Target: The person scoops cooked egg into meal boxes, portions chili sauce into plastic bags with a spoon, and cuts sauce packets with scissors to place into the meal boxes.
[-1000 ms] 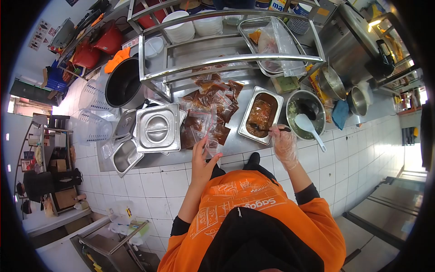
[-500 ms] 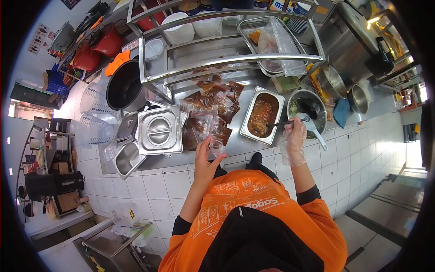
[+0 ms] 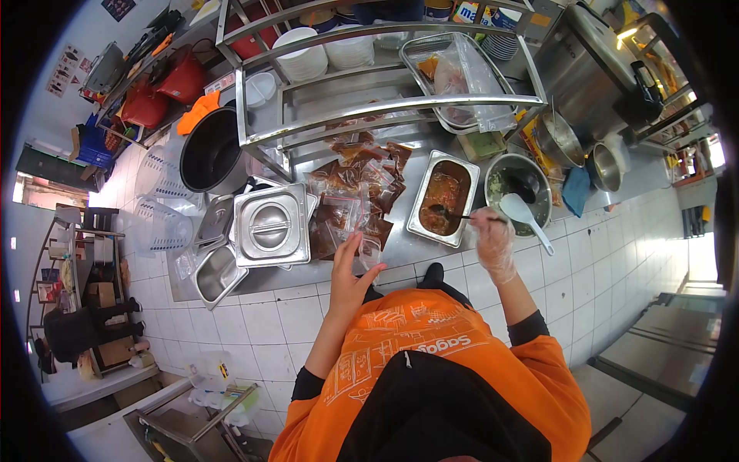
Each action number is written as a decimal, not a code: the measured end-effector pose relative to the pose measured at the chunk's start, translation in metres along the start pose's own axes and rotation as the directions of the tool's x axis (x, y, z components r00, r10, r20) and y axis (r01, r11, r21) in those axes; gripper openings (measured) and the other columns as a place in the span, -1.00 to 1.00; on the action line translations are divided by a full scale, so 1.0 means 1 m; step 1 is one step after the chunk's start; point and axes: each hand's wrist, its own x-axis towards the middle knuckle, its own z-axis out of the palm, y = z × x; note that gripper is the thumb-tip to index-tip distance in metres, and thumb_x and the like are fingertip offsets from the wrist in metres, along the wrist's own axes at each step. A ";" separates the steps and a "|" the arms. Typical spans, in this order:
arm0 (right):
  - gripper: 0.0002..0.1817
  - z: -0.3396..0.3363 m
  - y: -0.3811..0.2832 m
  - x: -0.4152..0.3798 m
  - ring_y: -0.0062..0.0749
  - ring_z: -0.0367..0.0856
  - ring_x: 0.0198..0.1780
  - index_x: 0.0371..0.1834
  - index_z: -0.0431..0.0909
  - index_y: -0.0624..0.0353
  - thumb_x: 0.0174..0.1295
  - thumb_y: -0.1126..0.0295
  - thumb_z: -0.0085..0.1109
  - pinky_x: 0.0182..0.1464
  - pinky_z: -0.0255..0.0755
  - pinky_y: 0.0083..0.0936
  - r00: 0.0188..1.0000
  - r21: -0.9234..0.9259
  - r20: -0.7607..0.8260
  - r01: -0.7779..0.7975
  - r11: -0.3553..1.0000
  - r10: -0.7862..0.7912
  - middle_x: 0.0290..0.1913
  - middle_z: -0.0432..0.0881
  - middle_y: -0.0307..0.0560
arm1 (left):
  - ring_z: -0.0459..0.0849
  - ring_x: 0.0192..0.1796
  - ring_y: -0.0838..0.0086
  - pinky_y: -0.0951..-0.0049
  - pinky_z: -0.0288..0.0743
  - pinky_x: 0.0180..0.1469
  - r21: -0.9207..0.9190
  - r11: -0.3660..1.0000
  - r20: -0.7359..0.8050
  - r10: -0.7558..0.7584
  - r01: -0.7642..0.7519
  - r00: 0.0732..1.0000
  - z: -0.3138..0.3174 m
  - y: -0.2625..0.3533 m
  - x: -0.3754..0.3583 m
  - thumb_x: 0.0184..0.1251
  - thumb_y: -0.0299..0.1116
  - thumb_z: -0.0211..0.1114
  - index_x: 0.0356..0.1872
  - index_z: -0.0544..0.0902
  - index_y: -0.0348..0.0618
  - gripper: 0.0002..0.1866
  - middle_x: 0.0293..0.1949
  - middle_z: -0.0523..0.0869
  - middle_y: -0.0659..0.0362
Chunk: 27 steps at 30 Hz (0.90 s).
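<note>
My right hand [image 3: 493, 240], in a clear plastic glove, is closed on the handle of a dark ladle. The ladle's head [image 3: 439, 210] rests in red-brown sauce inside a rectangular metal pan [image 3: 413, 223]. My left hand [image 3: 352, 275] is bare, with thumb and fingers apart, at a small clear plastic bag [image 3: 369, 251] near the counter's front edge; its fingertips touch the bag. Behind it lies a pile of sealed bags of brown sauce [image 3: 358, 185]. Right of the pan stands a metal bowl [image 3: 548, 202] holding a white ladle [image 3: 517, 209].
Lidded metal pan [image 3: 271, 225] and an empty metal tray [image 3: 219, 275] lie to the left. Behind them is a black pot [image 3: 212, 150]. A metal rack [image 3: 369, 112] spans the counter's back. A person in dark clothes [image 3: 73, 329] is at far left.
My right hand has moved slightly down and left, and the dark ladle now sits lower and flatter, its head deeper in the sauce. My left hand has hardly moved.
</note>
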 end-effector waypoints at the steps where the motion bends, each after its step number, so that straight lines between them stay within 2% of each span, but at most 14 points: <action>1: -0.79 -0.005 -0.015 0.002 -0.23 0.61 -0.43 -0.41 0.56 0.22 0.37 0.40 0.06 -0.34 0.48 -0.42 0.999 0.018 0.034 0.035 0.999 -0.036 -0.47 0.60 -0.06 | 0.42 0.33 0.17 0.29 0.31 0.32 0.003 1.000 -0.001 0.001 -0.001 1.000 0.000 -0.001 0.000 0.04 -0.37 0.55 0.32 0.42 -0.21 -0.24 0.25 0.44 -0.04; 2: -0.88 -0.011 -0.025 0.004 -0.14 0.64 -0.37 -0.44 0.57 0.21 0.27 0.48 0.15 -0.30 0.50 -0.39 0.996 0.020 0.081 0.034 0.999 -0.035 -0.43 0.63 -0.03 | 0.42 0.34 0.16 0.29 0.31 0.32 0.006 1.000 -0.001 0.003 -0.003 1.000 0.000 -0.002 0.001 0.04 -0.36 0.55 0.32 0.43 -0.21 -0.24 0.27 0.44 -0.04; 6: -0.91 -0.001 -0.044 -0.001 -0.14 0.63 -0.38 -0.42 0.58 0.21 0.23 0.46 0.20 -0.31 0.50 -0.36 0.976 -0.016 0.140 0.172 0.985 -0.169 -0.40 0.64 -0.07 | 0.41 0.35 0.16 0.29 0.30 0.32 0.010 1.000 -0.005 0.007 -0.007 1.000 0.001 -0.003 0.002 0.04 -0.36 0.54 0.32 0.44 -0.18 -0.25 0.28 0.43 -0.05; 9: -0.90 0.017 -0.032 -0.018 -0.16 0.64 -0.37 -0.42 0.60 0.18 0.24 0.44 0.21 -0.31 0.50 -0.35 0.979 0.022 0.138 0.149 0.989 -0.151 -0.40 0.64 -0.06 | 0.40 0.35 0.16 0.30 0.30 0.32 -0.004 1.000 -0.001 0.012 -0.012 1.000 0.003 -0.002 0.002 0.04 -0.37 0.54 0.32 0.44 -0.17 -0.26 0.28 0.43 -0.04; 10: -0.87 0.019 -0.037 -0.023 -0.12 0.61 -0.37 -0.39 0.58 0.18 0.26 0.37 0.17 -0.31 0.48 -0.32 0.987 0.056 0.136 -0.091 0.994 0.083 -0.38 0.63 -0.04 | 0.41 0.35 0.17 0.30 0.30 0.32 -0.018 1.000 0.000 0.008 -0.008 1.000 0.003 0.000 0.003 0.04 -0.38 0.54 0.32 0.44 -0.16 -0.26 0.28 0.43 -0.04; 13: -0.80 0.024 -0.012 -0.027 -0.16 0.59 -0.40 -0.33 0.59 0.21 0.38 0.37 0.03 -0.32 0.46 -0.32 0.999 -0.040 0.027 0.021 0.999 -0.020 -0.43 0.61 -0.04 | 0.41 0.34 0.18 0.31 0.31 0.32 -0.003 1.000 0.013 -0.010 0.010 1.000 0.002 0.002 0.002 0.04 -0.38 0.55 0.32 0.44 -0.16 -0.26 0.28 0.43 -0.04; 14: -0.78 0.027 -0.004 -0.028 -0.21 0.58 -0.41 -0.31 0.58 0.21 0.41 0.35 -0.02 -0.34 0.45 -0.33 0.985 0.089 -0.023 -0.169 0.982 0.171 -0.46 0.59 -0.06 | 0.41 0.34 0.18 0.31 0.31 0.31 0.011 1.000 0.019 -0.014 0.014 1.000 0.002 0.002 0.003 0.04 -0.38 0.55 0.31 0.44 -0.16 -0.26 0.28 0.43 -0.03; 16: -0.72 0.035 0.013 -0.030 -0.30 0.55 -0.43 -0.28 0.57 0.23 0.46 0.33 -0.11 -0.37 0.42 -0.36 0.845 0.359 -0.045 -0.484 0.798 0.532 -0.52 0.55 -0.11 | 0.41 0.34 0.18 0.31 0.31 0.31 0.006 1.000 0.020 -0.005 0.005 1.000 0.004 -0.001 0.003 0.04 -0.37 0.55 0.31 0.44 -0.16 -0.26 0.28 0.43 -0.03; 19: -0.61 0.034 0.035 -0.028 -0.76 0.31 -0.55 -0.25 0.55 0.17 0.48 0.07 -0.06 -0.52 0.18 -0.73 0.750 0.527 -0.029 -0.550 0.648 0.661 -0.53 0.50 -0.33 | 0.42 0.34 0.18 0.32 0.32 0.31 -0.011 1.000 0.012 0.017 -0.017 1.000 0.004 -0.002 0.003 0.03 -0.37 0.56 0.31 0.45 -0.17 -0.25 0.27 0.43 -0.04; 20: -0.58 0.032 0.042 -0.026 -0.73 0.29 -0.57 -0.23 0.52 0.19 0.47 0.01 -0.05 -0.53 0.18 -0.74 0.812 0.405 -0.062 -0.510 0.759 0.580 -0.55 0.46 -0.31 | 0.42 0.34 0.18 0.32 0.32 0.30 -0.021 0.999 0.009 0.027 -0.027 1.000 0.004 -0.002 0.004 0.03 -0.37 0.56 0.31 0.45 -0.17 -0.25 0.27 0.44 -0.04; 23: -0.54 0.022 0.026 -0.017 -0.72 0.28 -0.59 -0.23 0.51 0.19 0.42 -0.06 0.01 -0.55 0.17 -0.73 0.632 0.687 0.068 -0.591 0.423 0.772 -0.55 0.46 -0.30 | 0.44 0.32 0.17 0.31 0.33 0.29 0.037 0.997 -0.015 0.075 -0.075 0.997 0.004 -0.002 0.004 0.02 -0.38 0.56 0.30 0.45 -0.19 -0.25 0.26 0.44 -0.05; 24: -0.53 0.022 0.032 -0.020 -0.62 0.39 -0.56 -0.27 0.54 0.20 0.44 -0.04 -0.05 -0.55 0.27 -0.63 0.647 0.652 0.047 -0.597 0.467 0.761 -0.55 0.46 -0.26 | 0.44 0.32 0.16 0.30 0.34 0.29 0.038 0.997 -0.013 0.070 -0.069 0.997 0.004 -0.003 0.004 0.01 -0.39 0.56 0.30 0.45 -0.20 -0.25 0.27 0.45 -0.06; 27: -0.51 0.029 0.038 -0.025 -0.61 0.40 -0.56 -0.26 0.55 0.21 0.44 -0.06 -0.05 -0.55 0.27 -0.63 0.634 0.652 0.074 -0.615 0.444 0.769 -0.56 0.47 -0.25 | 0.43 0.33 0.15 0.29 0.34 0.30 -0.009 1.000 0.017 0.011 -0.011 1.000 0.000 -0.002 0.003 0.01 -0.39 0.56 0.31 0.44 -0.19 -0.24 0.28 0.44 -0.07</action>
